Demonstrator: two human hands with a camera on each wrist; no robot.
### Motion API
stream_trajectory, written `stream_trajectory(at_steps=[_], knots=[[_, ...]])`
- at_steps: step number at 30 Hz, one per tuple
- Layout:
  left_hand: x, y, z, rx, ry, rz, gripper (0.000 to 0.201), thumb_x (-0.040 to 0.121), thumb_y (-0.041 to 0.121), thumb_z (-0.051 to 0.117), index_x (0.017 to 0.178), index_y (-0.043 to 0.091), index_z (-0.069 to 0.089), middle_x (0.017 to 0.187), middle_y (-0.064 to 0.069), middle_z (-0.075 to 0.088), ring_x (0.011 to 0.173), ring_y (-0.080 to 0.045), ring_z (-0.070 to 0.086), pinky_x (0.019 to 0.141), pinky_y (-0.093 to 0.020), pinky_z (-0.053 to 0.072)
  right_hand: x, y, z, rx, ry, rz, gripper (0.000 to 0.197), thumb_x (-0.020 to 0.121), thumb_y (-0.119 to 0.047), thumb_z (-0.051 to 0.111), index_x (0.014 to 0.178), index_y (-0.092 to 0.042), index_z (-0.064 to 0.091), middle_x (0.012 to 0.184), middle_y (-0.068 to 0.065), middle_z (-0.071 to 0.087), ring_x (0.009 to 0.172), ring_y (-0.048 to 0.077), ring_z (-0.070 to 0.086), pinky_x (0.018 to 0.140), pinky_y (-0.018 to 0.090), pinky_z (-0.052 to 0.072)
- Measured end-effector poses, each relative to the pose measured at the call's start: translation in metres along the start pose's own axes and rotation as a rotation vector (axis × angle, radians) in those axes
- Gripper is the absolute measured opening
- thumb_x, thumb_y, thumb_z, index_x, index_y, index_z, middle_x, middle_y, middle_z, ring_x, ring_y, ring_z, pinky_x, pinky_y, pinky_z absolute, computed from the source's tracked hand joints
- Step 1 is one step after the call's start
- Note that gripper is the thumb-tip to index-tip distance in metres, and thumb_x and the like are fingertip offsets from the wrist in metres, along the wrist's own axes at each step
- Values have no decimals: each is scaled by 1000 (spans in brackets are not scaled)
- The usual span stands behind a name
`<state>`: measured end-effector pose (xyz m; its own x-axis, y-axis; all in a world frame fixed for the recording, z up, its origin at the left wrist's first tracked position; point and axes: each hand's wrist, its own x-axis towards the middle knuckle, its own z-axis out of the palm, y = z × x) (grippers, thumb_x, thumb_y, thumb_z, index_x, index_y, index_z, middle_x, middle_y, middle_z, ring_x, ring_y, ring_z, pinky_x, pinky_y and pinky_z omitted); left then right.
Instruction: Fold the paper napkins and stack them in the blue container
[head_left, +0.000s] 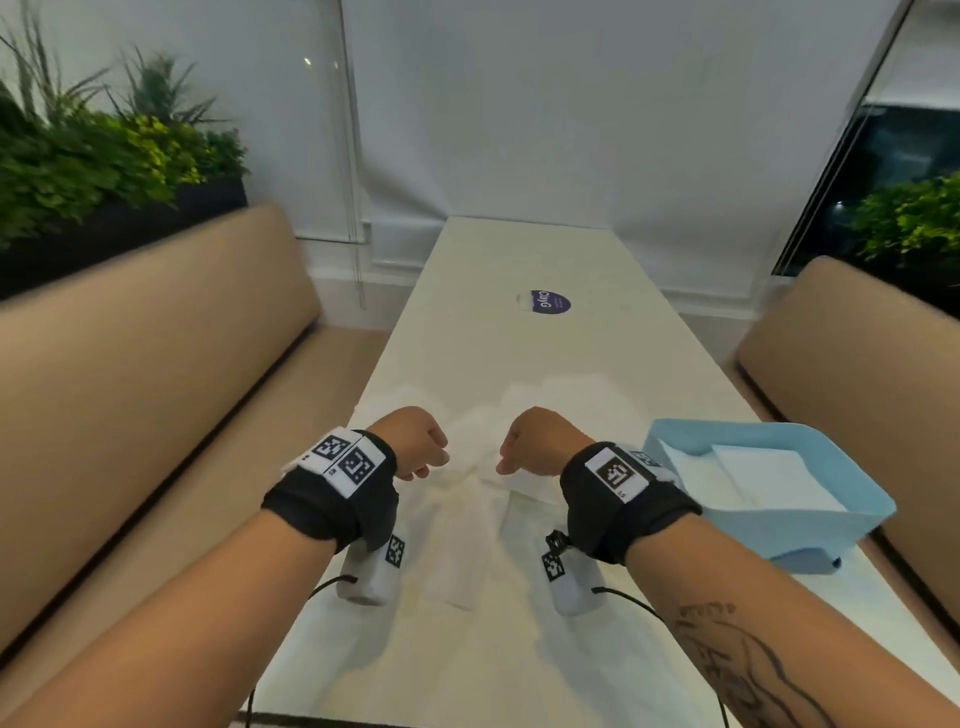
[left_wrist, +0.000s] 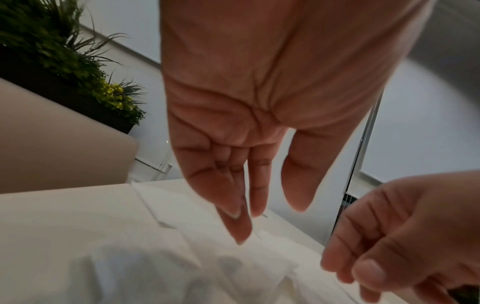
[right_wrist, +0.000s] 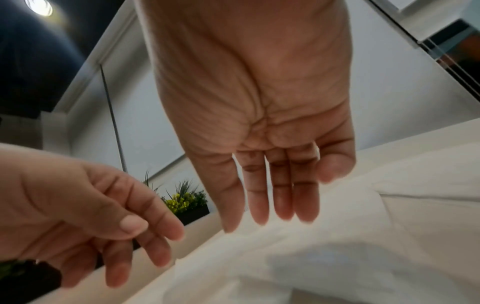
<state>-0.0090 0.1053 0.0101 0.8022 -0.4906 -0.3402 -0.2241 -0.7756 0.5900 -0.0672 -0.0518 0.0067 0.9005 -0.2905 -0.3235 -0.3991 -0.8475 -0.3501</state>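
Down the middle of the head view, from 6 o'clock to 12 o'clock, runs a long white table (head_left: 519, 249). A tan bench (head_left: 156, 332) lies along its 9 o'clock side and a second bench (head_left: 857, 332) along its 3 o'clock side. Behind the first, at 10 o'clock, a dark planter (head_left: 104, 156) is full of green and yellowish leaves. More greenery (head_left: 914, 218) shows at 2 o'clock.

The blue container (head_left: 810, 530) stands on the table at 4 o'clock from the hands, near the table's right edge and just beside the right wrist. Folded napkins (head_left: 763, 473) lie flat inside it.

The loose napkins (head_left: 470, 499) are a rumpled white heap on the table's near half, under and between the two hands and spreading on toward 12 o'clock.

The left hand (head_left: 413, 441) hangs over the heap's 9 o'clock side, palm down. In its wrist view the fingers (left_wrist: 257, 185) point down, slack and nearly straight, and hold nothing. Whether a fingertip touches the paper I cannot tell.

The right hand (head_left: 540, 441) hangs over the 3 o'clock side, apart from the left. Its fingers (right_wrist: 283, 195) are likewise relaxed and extended above the paper, gripping nothing.

Each wrist wears a black band (head_left: 332, 493) with printed square markers. A small round purple sticker (head_left: 544, 302) lies on the table at 12 o'clock, well apart from the heap.
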Motion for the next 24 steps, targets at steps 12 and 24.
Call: stream_trajectory(at_steps=[12,24], knots=[[15,-12,3,81,-15,-8,31,89,12,60,120,9,60,123,-9,60,113,-25,57,91,-29,45,16,-17,25,-212,62,-215,58,82,-24,70,135,-25,44,131,1,47,121,21,45,97,34,42],[17,-24,-2,-78,-33,-84,25,98,17,45,88,4,63,85,-9,61,68,-18,56,57,-19,43,26,-28,29,-299,190,-289,27,95,-26,46,109,-27,68,116,-5,64,110,19,56,94,36,40]])
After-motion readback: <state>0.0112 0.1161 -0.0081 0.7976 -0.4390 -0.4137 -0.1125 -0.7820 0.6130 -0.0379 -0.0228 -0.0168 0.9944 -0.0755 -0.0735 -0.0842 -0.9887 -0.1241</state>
